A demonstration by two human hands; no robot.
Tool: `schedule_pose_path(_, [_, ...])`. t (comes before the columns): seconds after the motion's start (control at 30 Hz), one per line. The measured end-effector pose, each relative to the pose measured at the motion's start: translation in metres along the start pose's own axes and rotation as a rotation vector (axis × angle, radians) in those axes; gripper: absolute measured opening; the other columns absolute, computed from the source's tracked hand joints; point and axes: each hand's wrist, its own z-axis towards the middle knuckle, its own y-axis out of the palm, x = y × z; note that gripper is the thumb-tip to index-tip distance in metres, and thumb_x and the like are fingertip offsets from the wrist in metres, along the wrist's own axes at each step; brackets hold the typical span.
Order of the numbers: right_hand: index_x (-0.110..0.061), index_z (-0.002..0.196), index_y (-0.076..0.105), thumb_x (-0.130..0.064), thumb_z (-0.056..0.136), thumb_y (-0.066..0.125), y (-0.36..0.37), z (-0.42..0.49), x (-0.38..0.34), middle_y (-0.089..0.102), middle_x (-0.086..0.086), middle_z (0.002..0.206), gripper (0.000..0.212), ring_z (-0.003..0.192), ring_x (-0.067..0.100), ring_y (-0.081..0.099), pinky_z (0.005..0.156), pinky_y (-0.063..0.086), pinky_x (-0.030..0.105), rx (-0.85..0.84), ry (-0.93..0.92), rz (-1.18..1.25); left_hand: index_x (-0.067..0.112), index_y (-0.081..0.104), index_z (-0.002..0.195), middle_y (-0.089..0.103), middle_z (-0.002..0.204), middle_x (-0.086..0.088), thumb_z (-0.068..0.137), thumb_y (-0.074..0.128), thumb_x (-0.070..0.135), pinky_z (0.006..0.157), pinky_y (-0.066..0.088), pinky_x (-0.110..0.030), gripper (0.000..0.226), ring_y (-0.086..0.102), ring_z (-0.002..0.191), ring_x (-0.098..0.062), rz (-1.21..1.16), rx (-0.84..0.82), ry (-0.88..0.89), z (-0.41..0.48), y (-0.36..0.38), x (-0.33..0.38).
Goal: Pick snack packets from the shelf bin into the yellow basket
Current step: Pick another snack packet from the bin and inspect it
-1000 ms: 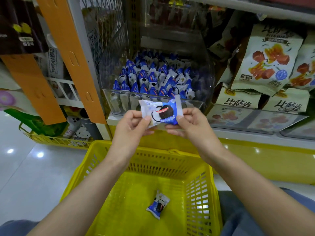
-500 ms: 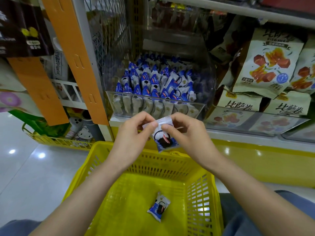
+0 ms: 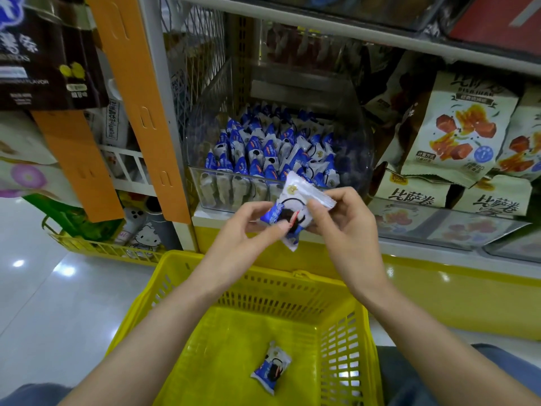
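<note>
A blue-and-white snack packet (image 3: pixel 295 203) is held in the air between both hands, just in front of the shelf edge. My left hand (image 3: pixel 251 227) pinches its lower left part. My right hand (image 3: pixel 339 218) pinches its upper right edge. Behind them a clear shelf bin (image 3: pixel 360 159) holds several packets of the same kind. Below my forearms stands the yellow basket (image 3: pixel 228 288), with one packet (image 3: pixel 270 367) lying on its floor.
Large beige snack bags (image 3: pixel 456 124) fill the shelf to the right of the bin. An orange upright panel (image 3: pixel 140 98) and a wire grid stand left of the bin. A low yellow rack (image 3: pixel 96 247) with small goods sits at floor level left. Glossy white floor lies left.
The packet has turned from flat and horizontal to tilted, its white end up to the right. Both hands stay pinched on it and have shifted slightly right.
</note>
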Motion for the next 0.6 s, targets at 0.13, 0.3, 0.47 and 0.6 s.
schedule_pose_path(0.13, [-0.003,0.097,0.05,-0.01,0.09,0.054,0.0,0.004,-0.007,0.067,0.016,0.097,0.011,0.083,0.018,0.07,0.066,0.055,0.022,-0.011,0.27,0.365,0.014,0.057,0.11,0.069,0.104,-0.005,0.081,0.065,0.013,0.079,0.051,-0.023,0.031,0.065,0.094,-0.013,-0.218,0.043,-0.049,0.001,0.002,0.002])
schedule_pose_path(0.3, [-0.015,0.106,0.048,-0.004,0.081,0.064,0.003,0.002,-0.007,0.068,0.003,0.098,0.031,0.082,0.011,0.069,0.069,0.056,0.023,-0.177,0.282,0.206,0.006,0.063,0.105,0.072,0.099,-0.006,0.075,0.061,0.026,0.072,0.053,-0.02,0.036,0.067,0.088,-0.012,-0.5,0.088,0.007,0.006,-0.01,0.007])
schedule_pose_path(0.47, [-0.011,0.101,0.053,-0.002,0.078,0.067,0.015,0.002,-0.006,0.07,-0.001,0.09,0.029,0.078,0.006,0.068,0.066,0.054,0.019,-0.133,0.272,0.223,0.005,0.06,0.113,0.071,0.103,-0.008,0.073,0.064,0.025,0.073,0.052,-0.018,0.044,0.067,0.093,-0.014,-0.595,0.047,0.02,0.007,-0.008,0.008])
schedule_pose_path(0.6, [-0.015,0.096,0.055,-0.014,0.076,0.068,0.024,0.005,-0.014,0.07,-0.004,0.089,0.024,0.084,0.006,0.068,0.072,0.054,0.02,-0.194,0.191,0.186,0.012,0.059,0.115,0.071,0.104,-0.006,0.074,0.064,0.029,0.071,0.054,-0.022,0.045,0.068,0.095,-0.017,-0.57,0.047,0.004,0.009,-0.012,0.007])
